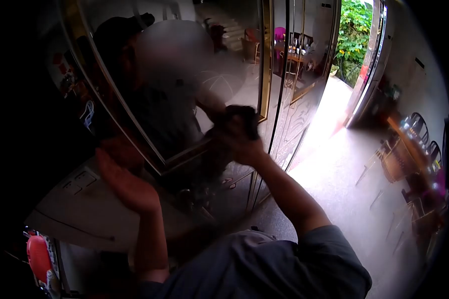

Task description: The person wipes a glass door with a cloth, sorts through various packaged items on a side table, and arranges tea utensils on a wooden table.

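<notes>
My right hand (242,142) presses a dark cloth (244,119) against the lower right corner of a glossy door panel (169,89) with a gold-coloured frame. The fingers are partly lost in shadow around the cloth. My left hand (127,184) is raised at the lower left, beside the door's lower frame, its fingers stretched out and nothing visible in it. A hazy, greyish patch covers the upper middle of the panel, which also reflects a person in a dark cap.
An open doorway (354,45) with green plants outside lies at the upper right. Bright floor (334,169) runs in from it. A wooden table (409,144) with chairs stands at the far right. A red object (39,259) is at the lower left.
</notes>
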The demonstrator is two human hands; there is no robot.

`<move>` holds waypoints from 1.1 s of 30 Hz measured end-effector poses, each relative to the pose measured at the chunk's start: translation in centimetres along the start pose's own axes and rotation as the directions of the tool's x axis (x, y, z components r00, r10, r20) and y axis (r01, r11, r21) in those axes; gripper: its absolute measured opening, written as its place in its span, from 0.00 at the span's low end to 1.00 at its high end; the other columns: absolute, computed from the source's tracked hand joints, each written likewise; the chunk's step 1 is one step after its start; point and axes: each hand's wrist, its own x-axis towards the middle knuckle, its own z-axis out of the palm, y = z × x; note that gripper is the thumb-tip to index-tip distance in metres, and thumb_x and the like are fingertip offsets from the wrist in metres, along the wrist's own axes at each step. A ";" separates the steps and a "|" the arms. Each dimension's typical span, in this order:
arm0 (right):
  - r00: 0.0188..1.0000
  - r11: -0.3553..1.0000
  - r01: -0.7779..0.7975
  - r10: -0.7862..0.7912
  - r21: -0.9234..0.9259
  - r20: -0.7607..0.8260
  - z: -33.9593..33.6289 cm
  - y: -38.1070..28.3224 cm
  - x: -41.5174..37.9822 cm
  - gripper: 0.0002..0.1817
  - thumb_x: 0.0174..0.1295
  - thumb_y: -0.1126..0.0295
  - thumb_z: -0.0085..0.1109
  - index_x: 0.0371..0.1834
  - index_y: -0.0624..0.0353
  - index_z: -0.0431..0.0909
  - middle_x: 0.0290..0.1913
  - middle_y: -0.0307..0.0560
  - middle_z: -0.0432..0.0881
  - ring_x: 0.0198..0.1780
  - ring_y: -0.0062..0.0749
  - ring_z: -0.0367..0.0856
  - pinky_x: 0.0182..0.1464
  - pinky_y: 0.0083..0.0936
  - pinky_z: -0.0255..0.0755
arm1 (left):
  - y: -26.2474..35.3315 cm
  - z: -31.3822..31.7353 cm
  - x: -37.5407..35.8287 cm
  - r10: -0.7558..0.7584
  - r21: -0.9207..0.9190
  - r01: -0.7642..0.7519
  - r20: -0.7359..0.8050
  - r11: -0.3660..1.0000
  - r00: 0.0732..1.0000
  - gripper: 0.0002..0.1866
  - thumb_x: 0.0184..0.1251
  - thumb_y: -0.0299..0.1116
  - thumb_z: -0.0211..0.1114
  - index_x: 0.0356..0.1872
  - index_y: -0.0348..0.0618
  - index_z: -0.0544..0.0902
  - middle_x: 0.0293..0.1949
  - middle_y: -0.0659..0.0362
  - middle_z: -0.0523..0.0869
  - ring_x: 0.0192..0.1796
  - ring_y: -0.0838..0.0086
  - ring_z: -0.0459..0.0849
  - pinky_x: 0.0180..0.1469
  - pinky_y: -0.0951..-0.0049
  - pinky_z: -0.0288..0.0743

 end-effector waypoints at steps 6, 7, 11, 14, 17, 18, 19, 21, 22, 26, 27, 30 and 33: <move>0.855 0.895 -0.437 0.444 0.090 -0.268 1.6 -2.8 0.5 0.33 0.63 0.53 0.63 0.71 0.52 0.73 0.66 0.54 0.76 0.69 0.64 0.69 0.68 0.54 0.69 | -1.4 -0.1 0.2 0.099 0.132 -0.107 0.068 0.985 0.993 0.37 0.83 0.56 0.41 0.78 0.35 0.57 0.70 0.47 0.73 0.69 0.61 0.75 0.71 0.63 0.67; 0.829 0.853 -0.514 0.521 0.089 -0.202 2.9 -5.1 0.6 0.33 0.65 0.51 0.62 0.71 0.53 0.72 0.69 0.55 0.73 0.71 0.63 0.68 0.69 0.54 0.67 | -1.0 0.7 0.1 0.132 0.120 -0.138 0.060 0.983 0.989 0.37 0.82 0.55 0.44 0.78 0.35 0.57 0.70 0.47 0.73 0.69 0.60 0.75 0.71 0.64 0.67; 0.995 0.986 -0.082 0.072 0.146 0.074 3.9 -7.7 0.3 0.32 0.65 0.52 0.60 0.69 0.58 0.71 0.68 0.62 0.69 0.68 0.55 0.70 0.65 0.46 0.68 | -0.9 0.5 0.8 0.236 0.300 -0.288 0.200 0.909 0.951 0.37 0.80 0.47 0.55 0.79 0.34 0.56 0.73 0.45 0.70 0.72 0.57 0.73 0.72 0.63 0.66; 0.973 0.976 -0.184 0.164 0.117 0.161 4.1 -3.8 1.2 0.33 0.60 0.52 0.63 0.66 0.59 0.74 0.65 0.65 0.70 0.66 0.56 0.70 0.62 0.43 0.70 | 0.0 0.0 1.4 0.202 0.362 -0.274 0.227 0.891 0.953 0.35 0.77 0.37 0.58 0.79 0.35 0.57 0.75 0.43 0.67 0.74 0.56 0.70 0.72 0.61 0.68; 0.915 0.916 -0.364 0.386 0.172 -0.119 0.3 1.8 3.9 0.35 0.62 0.56 0.62 0.74 0.52 0.67 0.73 0.67 0.63 0.73 0.63 0.63 0.70 0.50 0.63 | -0.6 0.3 1.1 0.234 0.332 -0.300 0.225 0.894 0.946 0.34 0.77 0.36 0.58 0.78 0.37 0.58 0.74 0.43 0.67 0.74 0.54 0.70 0.71 0.59 0.70; 0.862 0.916 -0.370 0.400 0.155 -0.311 -1.4 3.6 5.0 0.37 0.64 0.59 0.60 0.78 0.49 0.64 0.76 0.68 0.59 0.76 0.66 0.59 0.73 0.54 0.60 | -0.7 0.6 0.9 0.243 0.286 -0.304 0.228 0.909 0.943 0.34 0.77 0.37 0.58 0.78 0.38 0.59 0.74 0.44 0.67 0.74 0.54 0.70 0.71 0.59 0.70; 0.843 0.894 -0.443 0.440 0.066 -0.308 -2.2 5.1 7.1 0.35 0.66 0.64 0.57 0.78 0.50 0.63 0.78 0.68 0.56 0.79 0.65 0.56 0.74 0.56 0.59 | -0.9 0.8 0.6 0.254 0.239 -0.308 0.231 0.921 0.939 0.33 0.77 0.37 0.58 0.78 0.39 0.59 0.74 0.44 0.66 0.74 0.54 0.70 0.71 0.58 0.71; 0.774 0.859 -0.504 0.497 0.093 -0.393 -3.8 6.8 12.5 0.38 0.67 0.66 0.52 0.82 0.49 0.55 0.79 0.61 0.56 0.82 0.57 0.49 0.72 0.70 0.53 | -1.1 0.6 0.4 0.268 0.382 -0.335 0.219 0.861 0.938 0.33 0.78 0.39 0.58 0.78 0.39 0.61 0.74 0.45 0.66 0.74 0.54 0.70 0.69 0.57 0.72; 0.778 0.856 -0.514 0.488 0.044 -0.396 -4.7 7.2 15.3 0.38 0.67 0.64 0.51 0.82 0.48 0.54 0.78 0.60 0.57 0.83 0.56 0.48 0.71 0.73 0.52 | -1.0 0.2 0.6 0.277 0.452 -0.349 0.219 0.821 0.935 0.32 0.78 0.40 0.58 0.78 0.40 0.62 0.74 0.45 0.67 0.74 0.54 0.70 0.69 0.57 0.73; 0.785 0.888 -0.459 0.422 0.030 -0.453 -6.3 7.1 19.8 0.39 0.66 0.61 0.54 0.82 0.49 0.55 0.77 0.60 0.60 0.83 0.55 0.48 0.69 0.76 0.52 | -1.3 -1.2 0.6 0.262 0.665 -0.280 0.131 0.693 0.956 0.31 0.78 0.44 0.57 0.75 0.41 0.67 0.71 0.46 0.70 0.72 0.56 0.73 0.67 0.57 0.75; 0.811 0.895 -0.443 0.428 0.059 -0.398 -6.4 7.5 18.7 0.40 0.65 0.60 0.55 0.82 0.50 0.56 0.77 0.60 0.60 0.83 0.55 0.49 0.70 0.74 0.53 | -1.1 -0.6 0.2 0.235 0.650 -0.242 0.099 0.720 0.967 0.30 0.78 0.44 0.57 0.75 0.41 0.67 0.70 0.46 0.71 0.71 0.56 0.73 0.66 0.57 0.75; 0.882 0.904 -0.391 0.422 0.175 -0.209 -5.0 6.6 11.0 0.40 0.62 0.59 0.58 0.79 0.52 0.60 0.75 0.60 0.62 0.82 0.58 0.51 0.71 0.67 0.57 | -1.2 0.1 0.2 0.170 0.589 -0.145 0.013 0.795 0.985 0.28 0.78 0.43 0.58 0.73 0.41 0.70 0.67 0.48 0.76 0.68 0.58 0.76 0.66 0.59 0.75; 0.929 0.899 -0.347 0.369 0.268 -0.035 -0.8 8.0 -0.8 0.40 0.59 0.59 0.61 0.78 0.53 0.63 0.75 0.58 0.63 0.80 0.61 0.55 0.74 0.58 0.58 | -0.7 1.7 0.7 0.233 0.642 -0.181 0.004 0.745 0.973 0.28 0.78 0.44 0.59 0.73 0.41 0.70 0.68 0.50 0.76 0.68 0.60 0.76 0.67 0.60 0.74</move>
